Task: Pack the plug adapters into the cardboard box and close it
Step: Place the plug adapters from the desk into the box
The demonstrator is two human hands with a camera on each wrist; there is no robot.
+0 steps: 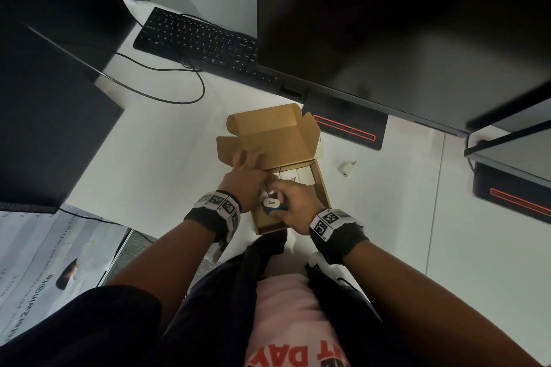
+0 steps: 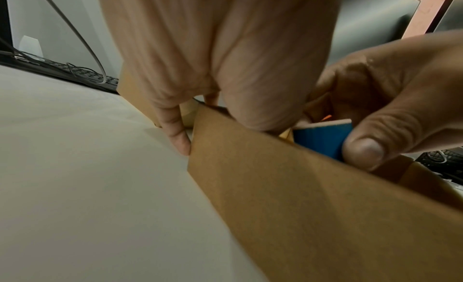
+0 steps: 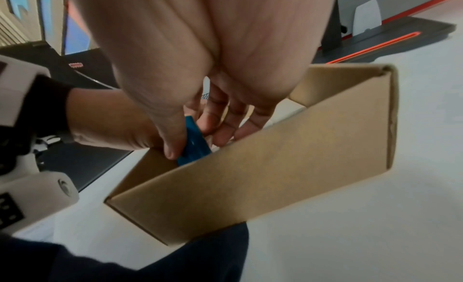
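An open cardboard box point(image 1: 323, 188) sits on the white desk, its lid point(image 1: 268, 134) folded back. Several white plug adapters point(image 1: 295, 176) lie in its far end. My right hand point(image 1: 283, 198) pinches a blue-and-white adapter point(image 1: 272, 205) between thumb and fingers, low inside the box's near half. The right wrist view shows its blue side point(image 3: 194, 145) just behind the box wall point(image 3: 263, 177). My left hand point(image 1: 247, 164) rests with straight fingers against the box's left wall and lid hinge. Another white adapter point(image 1: 346, 168) lies loose on the desk, right of the box.
A black keyboard point(image 1: 196, 42) and its cable point(image 1: 167, 74) lie behind the box. A large monitor point(image 1: 387, 24) overhangs the box, its stand base point(image 1: 346, 125) just beyond the lid. A dark screen point(image 1: 44, 128) stands at left, above a printed sheet point(image 1: 44, 262).
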